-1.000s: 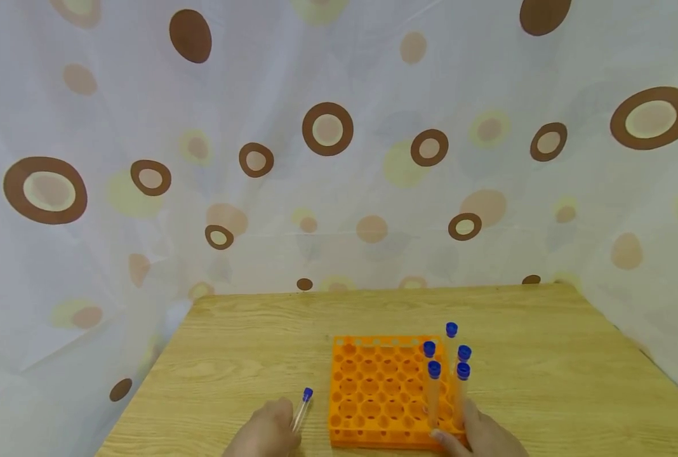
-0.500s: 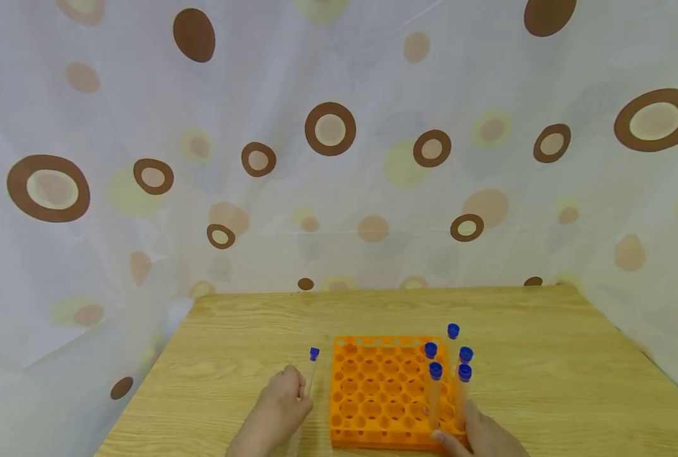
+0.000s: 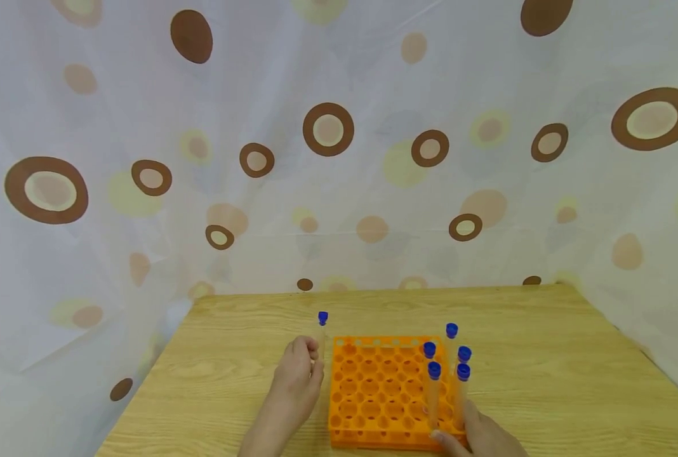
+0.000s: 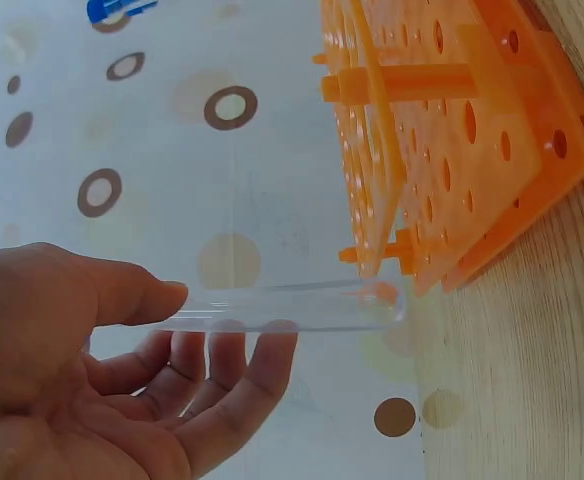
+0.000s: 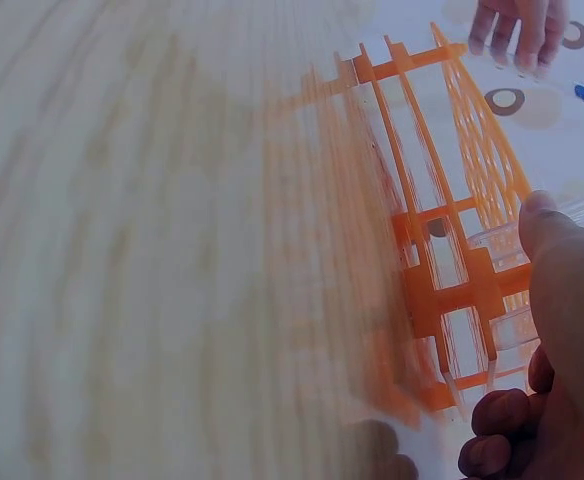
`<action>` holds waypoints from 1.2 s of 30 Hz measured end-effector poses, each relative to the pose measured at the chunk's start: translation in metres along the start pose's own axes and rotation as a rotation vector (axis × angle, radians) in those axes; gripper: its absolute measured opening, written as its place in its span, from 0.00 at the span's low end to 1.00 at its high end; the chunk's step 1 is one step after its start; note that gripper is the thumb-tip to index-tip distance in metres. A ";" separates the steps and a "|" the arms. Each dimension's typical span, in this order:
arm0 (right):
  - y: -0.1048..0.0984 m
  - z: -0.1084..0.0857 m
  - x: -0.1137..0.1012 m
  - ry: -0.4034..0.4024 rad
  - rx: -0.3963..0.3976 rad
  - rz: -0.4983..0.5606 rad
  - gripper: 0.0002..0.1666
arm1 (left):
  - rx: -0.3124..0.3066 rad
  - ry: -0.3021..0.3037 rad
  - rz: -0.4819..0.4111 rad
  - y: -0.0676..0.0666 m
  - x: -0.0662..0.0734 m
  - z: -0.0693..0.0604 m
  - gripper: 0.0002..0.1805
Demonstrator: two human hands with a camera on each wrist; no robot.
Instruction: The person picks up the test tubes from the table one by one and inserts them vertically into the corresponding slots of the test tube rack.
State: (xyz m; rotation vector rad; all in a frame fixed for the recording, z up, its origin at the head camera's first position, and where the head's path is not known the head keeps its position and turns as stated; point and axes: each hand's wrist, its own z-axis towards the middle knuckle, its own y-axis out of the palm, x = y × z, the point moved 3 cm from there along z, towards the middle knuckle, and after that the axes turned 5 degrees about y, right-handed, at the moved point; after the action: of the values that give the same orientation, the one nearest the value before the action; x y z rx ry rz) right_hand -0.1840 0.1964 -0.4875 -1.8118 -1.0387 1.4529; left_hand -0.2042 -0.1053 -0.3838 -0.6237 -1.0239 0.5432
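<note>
My left hand (image 3: pixel 298 377) holds a clear test tube (image 4: pixel 302 308) upright beside the left side of an orange tube rack (image 3: pixel 370 437). In the left wrist view, thumb and fingers pinch the tube, and its rounded bottom hangs free near the rack. Its blue cap (image 3: pixel 323 317) shows above the hand in the head view. At the rack's front right corner, my right hand (image 3: pixel 487 435) grips the frame, thumb on the top edge and fingers curled below. Several capped test tubes (image 3: pixel 433 397) stand in the rack's right-hand holes, close to that thumb.
The rack rests on a wood-grain table (image 3: pixel 247 330). Rows of round holes fill its left and middle parts. Behind and around the table hangs a pale curtain (image 3: pixel 367 190) with brown and yellow spots.
My left hand has moved forward and slightly right from the table's front, raising the test tube from tilted to upright beside the rack. The right hand has stayed on the rack's corner.
</note>
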 end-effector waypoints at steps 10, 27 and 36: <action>-0.002 -0.001 -0.002 -0.014 -0.003 0.015 0.50 | 0.078 0.135 -0.079 0.013 0.022 0.014 0.11; -0.002 0.000 0.000 -0.039 0.009 0.036 0.51 | 0.031 0.241 -0.280 0.050 0.054 0.039 0.09; -0.001 0.000 0.000 -0.036 -0.013 0.072 0.52 | -0.059 0.176 -0.355 0.075 0.069 0.053 0.07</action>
State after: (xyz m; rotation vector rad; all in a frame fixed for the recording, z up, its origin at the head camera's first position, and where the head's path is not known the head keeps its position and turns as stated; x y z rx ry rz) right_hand -0.1841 0.1966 -0.4868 -1.8564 -1.0120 1.5293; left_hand -0.2318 0.0055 -0.3744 -0.5163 -0.9589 0.1439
